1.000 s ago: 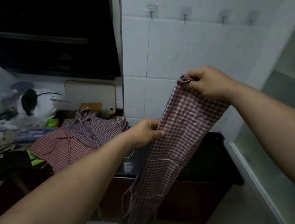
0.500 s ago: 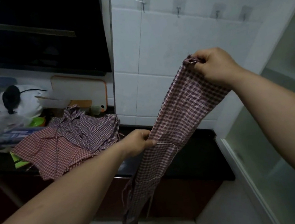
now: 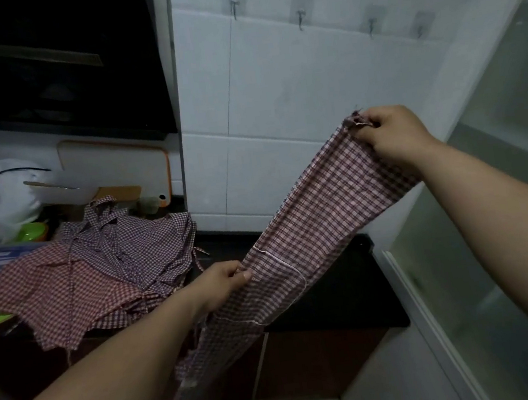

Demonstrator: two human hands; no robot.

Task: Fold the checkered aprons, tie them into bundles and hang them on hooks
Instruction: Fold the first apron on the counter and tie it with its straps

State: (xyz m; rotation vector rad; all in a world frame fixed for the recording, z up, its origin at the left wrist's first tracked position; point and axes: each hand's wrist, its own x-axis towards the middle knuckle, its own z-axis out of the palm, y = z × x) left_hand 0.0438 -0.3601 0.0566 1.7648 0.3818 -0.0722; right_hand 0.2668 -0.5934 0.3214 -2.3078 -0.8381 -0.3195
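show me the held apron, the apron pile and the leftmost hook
held apron (image 3: 319,226), head view, mid cloth
apron pile (image 3: 67,290), head view, red cloth
leftmost hook (image 3: 234,7), head view, metal prong

Long folded checkered apron (image 3: 325,222) taut betw. hands, R hand (image 3: 393,139) high at top end, L hand (image 3: 221,281) low mid-edge.

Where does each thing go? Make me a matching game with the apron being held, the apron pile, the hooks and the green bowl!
Things:
1. held apron
2. pile of aprons
3. hooks
4. green bowl

Places:
A. high on the white tiled wall
B. lying on the dark counter
C. stretched in the air between the left hand and the right hand
D. behind the pile, toward the left

Pairs: 1-C, 2-B, 3-A, 4-D
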